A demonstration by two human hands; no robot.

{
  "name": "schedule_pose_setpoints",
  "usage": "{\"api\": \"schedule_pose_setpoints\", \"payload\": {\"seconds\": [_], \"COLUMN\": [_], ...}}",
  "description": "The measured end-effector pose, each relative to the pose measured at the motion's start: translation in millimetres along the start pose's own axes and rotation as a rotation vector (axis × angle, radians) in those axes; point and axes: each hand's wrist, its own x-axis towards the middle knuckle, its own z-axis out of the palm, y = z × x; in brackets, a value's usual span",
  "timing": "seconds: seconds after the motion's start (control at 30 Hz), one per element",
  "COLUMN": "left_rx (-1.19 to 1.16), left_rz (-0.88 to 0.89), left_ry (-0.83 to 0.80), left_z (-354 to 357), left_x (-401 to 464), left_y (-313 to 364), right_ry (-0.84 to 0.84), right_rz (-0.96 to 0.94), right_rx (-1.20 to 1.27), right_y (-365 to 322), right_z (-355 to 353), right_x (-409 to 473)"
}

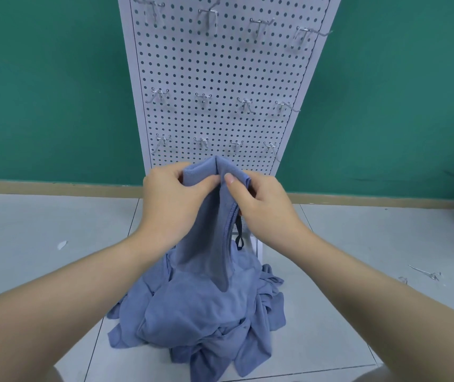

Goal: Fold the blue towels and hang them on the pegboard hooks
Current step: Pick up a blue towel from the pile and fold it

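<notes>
One blue towel (209, 221) was held up in front of the foot of the pegboard (220, 78), its top edge pinched between the left hand (176, 199) at nine o'clock and the right hand (261, 202) at three o'clock, both closed on the cloth. The rest of it hung limp down to the heap of towels (203, 321) on the floor (41, 230) at six o'clock. The cloth looked light, soft and floppy, so it would likely sag unless held by the corners or hem. A dark loop (239, 238) hung just below the right hand; whether it belonged to this towel could not be told. The hooks (202, 99) at twelve o'clock stood bare.
</notes>
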Motion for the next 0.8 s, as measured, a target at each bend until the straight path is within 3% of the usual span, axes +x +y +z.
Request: {"api": "schedule_pose_setpoints", "payload": {"seconds": [0.5, 0.8], "left_rx": [-0.12, -0.251], "left_rz": [0.136, 0.119], "left_ry": [-0.319, -0.138], "left_z": [12.7, 8.2], "left_x": [-27.1, -21.5], "left_y": [2.5, 11.1], "right_ry": [0.023, -0.067], "right_rz": [-0.036, -0.12], "right_rx": [-0.086, -0.059], "right_y": [-5.4, -6.9], "right_z": [-5.8, -10.0], "right_x": [-1.0, -9.2]}}
